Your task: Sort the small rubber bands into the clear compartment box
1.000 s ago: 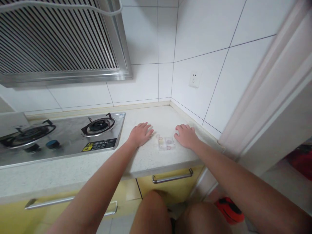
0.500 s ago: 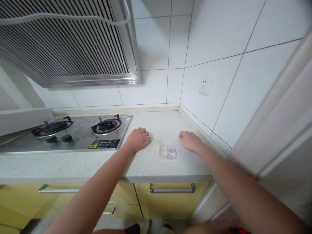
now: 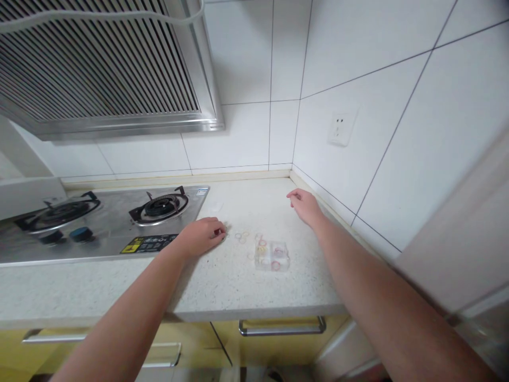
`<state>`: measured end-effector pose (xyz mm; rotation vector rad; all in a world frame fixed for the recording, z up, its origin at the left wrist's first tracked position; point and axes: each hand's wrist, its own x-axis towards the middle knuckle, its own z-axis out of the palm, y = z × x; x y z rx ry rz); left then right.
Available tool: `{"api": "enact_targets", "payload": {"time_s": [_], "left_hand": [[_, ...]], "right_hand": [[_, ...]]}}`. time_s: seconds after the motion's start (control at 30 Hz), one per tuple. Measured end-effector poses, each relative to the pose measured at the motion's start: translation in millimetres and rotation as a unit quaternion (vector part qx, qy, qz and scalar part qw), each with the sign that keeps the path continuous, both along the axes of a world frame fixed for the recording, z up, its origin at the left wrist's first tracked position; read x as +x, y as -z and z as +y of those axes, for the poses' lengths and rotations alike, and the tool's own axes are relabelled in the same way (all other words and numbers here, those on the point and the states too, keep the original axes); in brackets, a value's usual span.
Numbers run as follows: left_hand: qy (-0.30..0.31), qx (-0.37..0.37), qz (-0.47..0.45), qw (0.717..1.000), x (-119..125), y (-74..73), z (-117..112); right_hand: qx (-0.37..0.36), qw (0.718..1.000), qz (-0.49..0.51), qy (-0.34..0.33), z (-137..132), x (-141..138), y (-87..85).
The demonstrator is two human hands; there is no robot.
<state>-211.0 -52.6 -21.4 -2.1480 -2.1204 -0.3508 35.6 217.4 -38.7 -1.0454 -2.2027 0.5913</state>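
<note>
A small clear packet of coloured rubber bands [image 3: 272, 257] lies on the speckled white countertop [image 3: 238, 281]. A few loose bands [image 3: 242, 236] lie just left of it. My left hand [image 3: 202, 237] rests on the counter beside the loose bands, fingers curled in, with a small reddish bit showing at the fingertips. My right hand [image 3: 305, 205] hovers farther back near the wall corner, its fingertips pressed together and pointing left; whatever is between them is too small to see.
A steel gas hob [image 3: 99, 223] with two burners sits to the left under a range hood [image 3: 99, 69]. White tiled walls meet in a corner, with a socket [image 3: 339, 127] on the right wall. Yellow drawers with metal handles [image 3: 281, 328] lie below the counter edge.
Both hands lay flat beside the packet before. The left hand has curled and drawn left, the right has lifted back towards the wall. Loose bands now show beside the packet. The camera has risen.
</note>
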Motion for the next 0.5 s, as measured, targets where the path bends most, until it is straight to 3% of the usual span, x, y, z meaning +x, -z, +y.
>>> {"api": "enact_targets", "payload": {"time_s": [0.2,0.5], "left_hand": [[-0.021,-0.017,-0.040,0.999,-10.1,0.5,-0.8],[-0.024,-0.020,-0.048,0.998,-14.4,2.7,1.5]], "right_hand": [[0.007,0.994,-0.006,-0.105,-3.7,-5.1,5.1],[0.011,0.992,0.017,-0.127,-6.9,-5.6,3.7]]}}
